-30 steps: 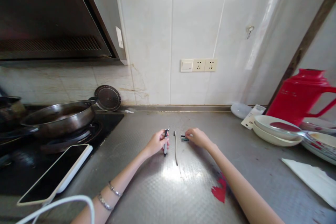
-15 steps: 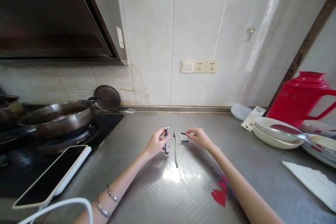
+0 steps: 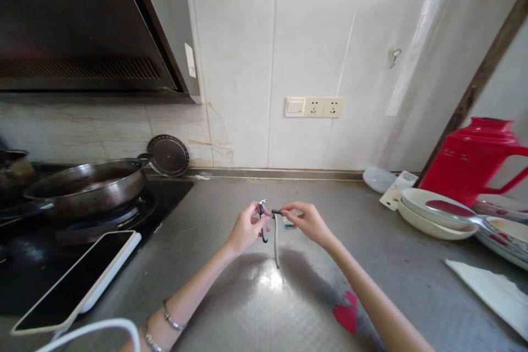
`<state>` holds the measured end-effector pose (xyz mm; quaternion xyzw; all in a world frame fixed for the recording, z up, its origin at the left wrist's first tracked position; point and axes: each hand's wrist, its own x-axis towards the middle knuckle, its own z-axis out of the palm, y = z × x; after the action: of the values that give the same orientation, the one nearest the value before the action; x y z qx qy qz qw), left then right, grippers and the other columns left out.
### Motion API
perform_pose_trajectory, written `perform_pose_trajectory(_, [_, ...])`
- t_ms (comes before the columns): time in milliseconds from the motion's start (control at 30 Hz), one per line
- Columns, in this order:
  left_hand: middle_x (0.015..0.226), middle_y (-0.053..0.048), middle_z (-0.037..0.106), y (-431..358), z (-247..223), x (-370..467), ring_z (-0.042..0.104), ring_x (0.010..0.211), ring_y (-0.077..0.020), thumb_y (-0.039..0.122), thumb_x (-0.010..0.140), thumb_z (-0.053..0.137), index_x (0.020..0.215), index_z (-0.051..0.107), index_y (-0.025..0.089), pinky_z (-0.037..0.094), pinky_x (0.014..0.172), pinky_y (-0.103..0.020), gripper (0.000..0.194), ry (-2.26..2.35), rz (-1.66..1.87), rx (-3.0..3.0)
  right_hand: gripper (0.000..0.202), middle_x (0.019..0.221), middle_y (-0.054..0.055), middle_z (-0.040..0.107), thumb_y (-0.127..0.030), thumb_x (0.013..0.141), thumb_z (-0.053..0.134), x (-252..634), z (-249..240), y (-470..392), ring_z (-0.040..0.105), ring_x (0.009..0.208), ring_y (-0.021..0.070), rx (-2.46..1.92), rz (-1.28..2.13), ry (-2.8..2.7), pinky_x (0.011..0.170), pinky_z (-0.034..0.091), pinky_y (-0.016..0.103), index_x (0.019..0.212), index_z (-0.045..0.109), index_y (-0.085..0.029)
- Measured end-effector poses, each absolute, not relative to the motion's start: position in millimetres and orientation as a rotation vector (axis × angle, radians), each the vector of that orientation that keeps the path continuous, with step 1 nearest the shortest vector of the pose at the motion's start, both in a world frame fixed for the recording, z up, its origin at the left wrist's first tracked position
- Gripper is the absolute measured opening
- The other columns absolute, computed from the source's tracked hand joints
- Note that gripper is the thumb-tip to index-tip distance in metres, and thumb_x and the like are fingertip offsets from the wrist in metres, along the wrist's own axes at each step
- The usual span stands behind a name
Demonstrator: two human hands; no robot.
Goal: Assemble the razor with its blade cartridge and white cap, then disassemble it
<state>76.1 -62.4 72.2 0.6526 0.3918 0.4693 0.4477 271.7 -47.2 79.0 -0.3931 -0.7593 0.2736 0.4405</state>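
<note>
My left hand (image 3: 246, 229) pinches a small upright black-and-grey handle (image 3: 263, 225) with a shiny metal head on top; it looks like a razor handle. Between the fingertips of my right hand (image 3: 307, 221) is a small dark strip (image 3: 276, 212), possibly a blade head. Its left end comes close to the handle; whether they touch, I cannot tell. Below it a thin whitish stick (image 3: 276, 242) lies lengthwise on the counter. A small clear piece with a dark bluish edge (image 3: 287, 224) lies partly hidden behind my right fingers.
On the left are a phone (image 3: 78, 280), a white cable (image 3: 94, 325) and a steel pan (image 3: 91, 182) on the black stove. To the right stand stacked bowls (image 3: 433, 223) and a red thermos jug (image 3: 474, 162). A white sheet (image 3: 489, 289) lies nearer me.
My right hand has moved left with the dark strip, bringing it close to the handle. The handle in my left hand has tilted slightly.
</note>
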Motion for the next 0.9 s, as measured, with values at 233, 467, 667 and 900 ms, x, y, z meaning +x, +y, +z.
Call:
perform_pose_trajectory(233, [0.095, -0.004, 0.059, -62.1, 70.8, 77.2, 0.065, 0.060, -0.0137, 0.035, 0.074, 0.059, 0.088, 0.045, 0.017, 0.051, 0.044, -0.022, 0.027, 0.949, 1.170, 1.589, 0.027, 0.081, 0.006, 0.069, -0.037, 0.081, 0.054, 267.3, 82.3, -52.1, 0.061, 0.068, 0.0151, -0.973, 0.711, -1.925, 0.050, 0.051, 0.022, 0.085, 0.069, -0.015])
perform_pose_trajectory(467, [0.091, -0.004, 0.060, -61.4, 71.3, 76.5, 0.065, 0.060, -0.0145, 0.037, 0.073, 0.061, 0.089, 0.044, 0.017, 0.048, 0.041, -0.020, 0.030, 0.946, 1.172, 1.577, 0.026, 0.082, 0.006, 0.070, -0.038, 0.080, 0.056, 265.7, 81.1, -52.0, 0.062, 0.071, 0.0165, -0.939, 0.742, -1.935, 0.049, 0.051, 0.022, 0.086, 0.071, -0.018])
perform_pose_trajectory(667, [0.089, -0.002, 0.061, -60.6, 75.9, 73.7, 0.065, 0.059, -0.0144, 0.039, 0.073, 0.061, 0.088, 0.042, 0.018, 0.049, 0.040, -0.020, 0.031, 0.961, 1.186, 1.561, 0.025, 0.085, 0.007, 0.071, -0.036, 0.075, 0.062, 269.0, 83.9, -51.3, 0.063, 0.071, 0.0170, -0.912, 0.804, -1.888, 0.051, 0.052, 0.023, 0.090, 0.072, -0.019])
perform_pose_trajectory(900, [0.092, -0.003, 0.062, -57.9, 73.2, 72.1, 0.065, 0.058, -0.0144, 0.040, 0.071, 0.062, 0.089, 0.043, 0.018, 0.048, 0.039, -0.019, 0.034, 0.951, 1.182, 1.539, 0.023, 0.078, 0.005, 0.069, -0.033, 0.075, 0.062, 267.1, 82.4, -51.6, 0.060, 0.063, 0.0139, -0.878, 0.814, -1.874, 0.044, 0.049, 0.020, 0.090, 0.073, -0.019])
